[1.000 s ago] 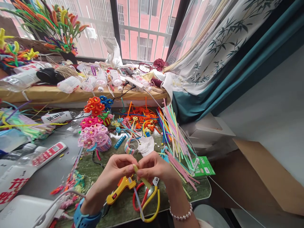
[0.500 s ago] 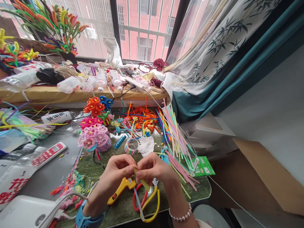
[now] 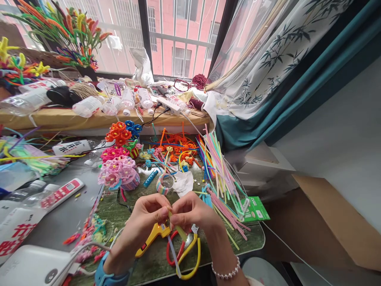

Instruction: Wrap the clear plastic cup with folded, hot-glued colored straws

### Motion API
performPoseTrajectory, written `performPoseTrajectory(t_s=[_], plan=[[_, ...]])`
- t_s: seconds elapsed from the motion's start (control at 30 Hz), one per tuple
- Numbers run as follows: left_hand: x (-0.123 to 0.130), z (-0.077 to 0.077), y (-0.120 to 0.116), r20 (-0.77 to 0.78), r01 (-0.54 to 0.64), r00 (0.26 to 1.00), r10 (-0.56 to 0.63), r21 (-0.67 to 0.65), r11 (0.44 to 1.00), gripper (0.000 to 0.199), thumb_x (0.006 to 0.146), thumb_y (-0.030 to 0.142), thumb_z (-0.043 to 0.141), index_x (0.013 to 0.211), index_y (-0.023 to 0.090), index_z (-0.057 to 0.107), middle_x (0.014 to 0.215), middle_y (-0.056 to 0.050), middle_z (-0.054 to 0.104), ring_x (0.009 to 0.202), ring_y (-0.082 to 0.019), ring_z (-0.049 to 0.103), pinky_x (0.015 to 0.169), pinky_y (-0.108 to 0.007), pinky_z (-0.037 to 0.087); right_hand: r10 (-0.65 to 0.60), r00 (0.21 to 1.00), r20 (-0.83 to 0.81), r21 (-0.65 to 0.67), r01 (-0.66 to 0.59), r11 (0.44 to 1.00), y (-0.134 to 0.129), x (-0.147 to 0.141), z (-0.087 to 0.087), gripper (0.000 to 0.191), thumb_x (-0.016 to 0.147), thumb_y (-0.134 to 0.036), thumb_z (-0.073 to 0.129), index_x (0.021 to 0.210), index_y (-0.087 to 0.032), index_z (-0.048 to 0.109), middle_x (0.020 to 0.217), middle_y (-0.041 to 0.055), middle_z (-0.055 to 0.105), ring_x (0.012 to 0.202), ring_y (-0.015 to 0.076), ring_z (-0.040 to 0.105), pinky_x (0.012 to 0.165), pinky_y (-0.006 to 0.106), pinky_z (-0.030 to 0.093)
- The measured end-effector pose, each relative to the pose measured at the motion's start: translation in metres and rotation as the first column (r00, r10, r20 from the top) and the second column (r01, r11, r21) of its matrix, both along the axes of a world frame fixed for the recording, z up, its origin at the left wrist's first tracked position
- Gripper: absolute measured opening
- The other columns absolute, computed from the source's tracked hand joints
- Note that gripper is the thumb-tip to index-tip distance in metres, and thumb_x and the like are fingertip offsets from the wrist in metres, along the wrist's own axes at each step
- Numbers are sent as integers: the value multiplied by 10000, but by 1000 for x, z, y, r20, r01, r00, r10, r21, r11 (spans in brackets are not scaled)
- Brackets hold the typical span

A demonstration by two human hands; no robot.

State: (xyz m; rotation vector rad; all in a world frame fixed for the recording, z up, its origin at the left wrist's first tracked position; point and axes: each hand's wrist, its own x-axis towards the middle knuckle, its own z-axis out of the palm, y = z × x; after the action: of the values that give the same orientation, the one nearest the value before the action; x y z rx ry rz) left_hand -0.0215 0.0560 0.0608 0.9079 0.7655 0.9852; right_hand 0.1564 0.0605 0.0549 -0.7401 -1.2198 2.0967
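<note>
- Yellow-green strip [image 3: 179, 232]: held above the green-topped counter [image 3: 212, 251], tilted, with its lower end extended toward the near edge.
- Left hand [image 3: 149, 213]: grip closed; the upper end of the strip is pinched between thumb and fingers. A blue wristband [image 3: 110, 274] is worn.
- Right hand [image 3: 192, 211]: grip closed on the same strip, just beside the left fingertips. A beaded bracelet [image 3: 228, 275] is worn.
- Yellow glue gun [image 3: 152, 239]: laid below the hands, partly covered by the left hand. A translucent stick [image 3: 174, 255] is seen beside it.
- Looped handles [image 3: 198, 254], red and yellow: placed under and near the strip; the tool ends are partly hidden.
- White paper [image 3: 183, 182], striped ring [image 3: 161, 186] and blue tube [image 3: 150, 178]: located beyond the hands.
- Pink flower bunch [image 3: 116, 174]: stood at the left, with orange flowers [image 3: 118, 133] behind.
- Pastel stems [image 3: 222, 172]: piled at the right, near a green packet [image 3: 257, 208].
- White device [image 3: 32, 265]: positioned at the near left, with a cable attached.
- Power strip [image 3: 169, 105]: rested on the window ledge [image 3: 101, 122], among bottles [image 3: 88, 106].
</note>
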Motion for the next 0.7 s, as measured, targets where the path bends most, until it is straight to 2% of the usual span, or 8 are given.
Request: performPoseTrajectory(t_s=[0.13,0.23,0.37,0.5,0.6,0.7], plan=[[1,-1,1,-2,3,1000,-3,-14,1000,332,608,417,870,601,132,700,560,1,628,467,-57,488,445,-149,357,-24,1000,8,2,24,1000,-1,-2,1,364,687,-437,827,711,-85,738,483,-25,572,384,55,501,372,157,360],[-3,0,1,-42,-35,998,36,29,999,368,661,500,815,675,143,728,512,22,585,462,-47,452,454,-137,356,-110,994,17,15,109,994,-3,-4,4,376,685,-461,819,697,-96,731,470,-32,556,380,56,487,365,162,344],[-7,7,0,-229,-55,969,88,149,987,274,738,432,774,781,163,749,558,22,615,510,-67,495,490,-144,397,-216,975,44,36,215,976,-4,-4,7,366,636,-450,848,669,-112,712,465,-50,530,382,50,455,369,167,327],[-5,17,2,-382,-21,918,109,226,974,231,760,369,745,709,145,722,569,17,615,511,-75,490,474,-154,399,-209,973,94,73,203,977,-3,-2,5,368,640,-454,841,665,-119,692,488,-45,533,398,58,451,382,179,313],[-4,18,5,-471,-28,862,185,321,947,224,779,357,709,715,142,716,609,1,645,541,-96,527,491,-170,431,-273,952,136,160,251,955,-2,-3,1,358,708,-468,790,694,-125,689,501,-51,511,424,53,406,411,190,295],[-7,14,8,-568,15,776,274,451,892,196,796,332,686,752,146,730,683,-23,701,604,-124,593,537,-182,470,-412,886,214,354,323,878,-2,-5,-1,318,791,-439,724,707,-136,680,605,-25,558,514,66,436,480,206,325]])
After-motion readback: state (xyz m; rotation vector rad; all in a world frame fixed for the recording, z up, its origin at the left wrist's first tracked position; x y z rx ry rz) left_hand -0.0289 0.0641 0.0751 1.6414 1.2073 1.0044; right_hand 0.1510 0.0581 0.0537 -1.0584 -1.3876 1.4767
